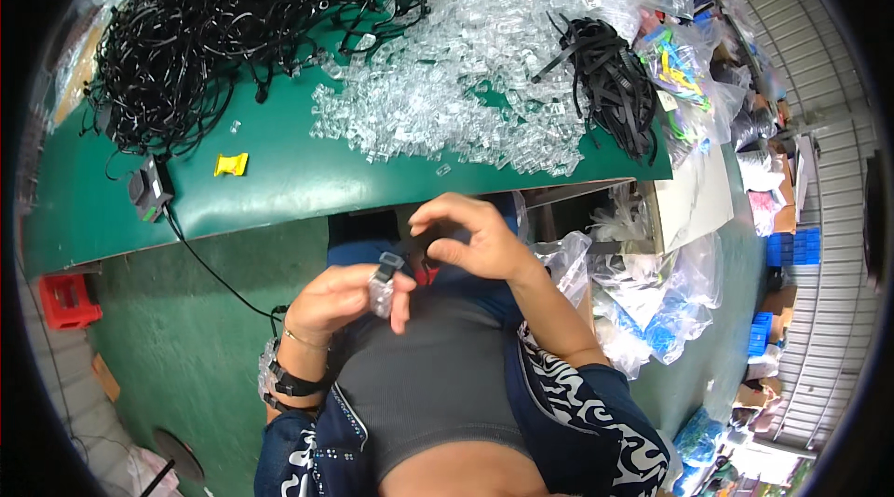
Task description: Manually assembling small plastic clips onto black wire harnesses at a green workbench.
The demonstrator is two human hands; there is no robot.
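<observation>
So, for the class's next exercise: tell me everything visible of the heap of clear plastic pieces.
The heap of clear plastic pieces is a loose, glossy spread of small, blocky, transparent parts, lying at many angles on the green tabletop. A gap bares some green. Its left edge meets tangled black cords, its right a bundle of black straps.

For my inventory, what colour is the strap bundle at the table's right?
The strap bundle is black, shown best in the head view.
</observation>
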